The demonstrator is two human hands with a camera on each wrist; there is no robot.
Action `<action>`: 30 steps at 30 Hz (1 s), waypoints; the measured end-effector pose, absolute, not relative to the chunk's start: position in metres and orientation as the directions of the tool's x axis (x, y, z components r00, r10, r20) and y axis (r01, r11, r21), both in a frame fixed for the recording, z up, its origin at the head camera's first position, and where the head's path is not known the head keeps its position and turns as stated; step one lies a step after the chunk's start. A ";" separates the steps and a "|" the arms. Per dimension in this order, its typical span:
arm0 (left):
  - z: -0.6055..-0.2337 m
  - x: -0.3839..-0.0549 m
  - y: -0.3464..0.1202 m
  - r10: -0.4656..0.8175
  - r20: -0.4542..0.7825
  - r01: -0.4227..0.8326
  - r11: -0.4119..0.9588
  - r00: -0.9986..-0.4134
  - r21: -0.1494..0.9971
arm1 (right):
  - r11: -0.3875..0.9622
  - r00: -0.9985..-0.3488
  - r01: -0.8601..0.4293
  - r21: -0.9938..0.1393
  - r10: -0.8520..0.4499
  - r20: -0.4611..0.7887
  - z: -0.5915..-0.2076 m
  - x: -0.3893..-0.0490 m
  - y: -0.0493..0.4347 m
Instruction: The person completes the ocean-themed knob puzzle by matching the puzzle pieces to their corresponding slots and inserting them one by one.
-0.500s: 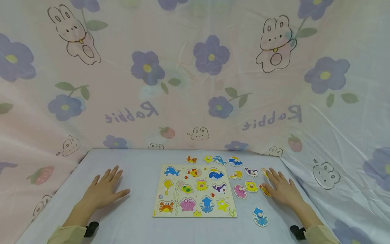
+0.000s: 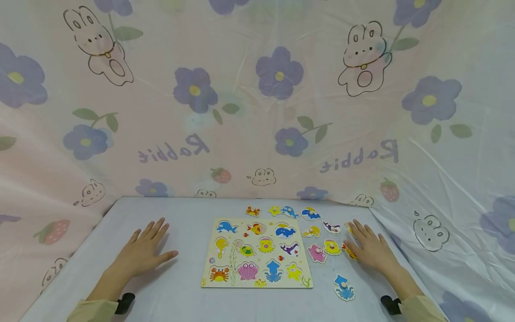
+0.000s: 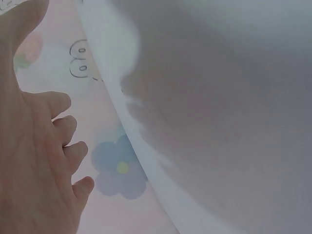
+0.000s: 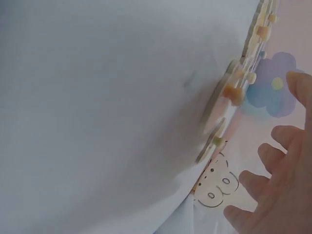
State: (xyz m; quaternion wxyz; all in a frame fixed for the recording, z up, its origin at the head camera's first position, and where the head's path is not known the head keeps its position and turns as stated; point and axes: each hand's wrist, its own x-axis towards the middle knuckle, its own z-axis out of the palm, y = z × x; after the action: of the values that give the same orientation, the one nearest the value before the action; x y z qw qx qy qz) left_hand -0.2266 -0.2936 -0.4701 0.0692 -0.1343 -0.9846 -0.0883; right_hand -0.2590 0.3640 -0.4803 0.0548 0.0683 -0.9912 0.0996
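Observation:
A cream puzzle board (image 2: 225,285) printed with sea animals lies on the white table. Fingers spread and holding nothing, my left hand (image 2: 141,251) hovers over the cloth left of the board; its shadow shows beneath it in the left wrist view. On the other side, my right hand (image 2: 369,247) has its fingers extended above the loose pieces, partly covering a red-and-yellow fish piece (image 2: 349,252) and an orange piece (image 2: 348,227). Closest below it lies a blue squid piece (image 2: 344,287). In the right wrist view, knobbed pieces (image 4: 217,100) lie beyond the fingers.
Several more knobbed pieces lie around the board's right and far sides: a pink shell (image 2: 317,253), a yellow octopus (image 2: 332,247), a seahorse (image 2: 311,231), whales, a star (image 2: 275,210) and a crab (image 2: 252,211). A printed curtain (image 2: 241,134) hangs behind the table.
My left hand has shifted slightly to the right, toward the board. My right hand has moved a touch to the left. The board and pieces stay in place.

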 end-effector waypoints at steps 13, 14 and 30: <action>-0.469 -0.224 -0.266 0.323 0.170 0.348 0.926 -0.931 0.147 | 0.928 -0.972 -0.208 -0.311 -0.159 0.175 -0.468 -0.281 0.343; -0.469 -0.224 -0.264 0.332 0.172 0.357 0.923 -0.928 0.144 | 0.918 -0.974 -0.204 -0.339 -0.154 0.168 -0.467 -0.284 0.341; -0.473 -0.221 -0.223 0.507 0.057 0.508 0.844 -0.860 0.170 | 0.781 -0.948 -0.304 -0.545 -0.190 0.256 -0.453 -0.323 0.293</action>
State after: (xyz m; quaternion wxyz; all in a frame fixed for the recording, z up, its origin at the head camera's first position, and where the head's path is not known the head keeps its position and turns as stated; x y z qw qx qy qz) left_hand -0.2209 -0.2226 -0.4730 0.0047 -0.2643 -0.9602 -0.0901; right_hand -0.3225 0.2929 -0.4529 0.0939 0.1317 -0.9391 0.3032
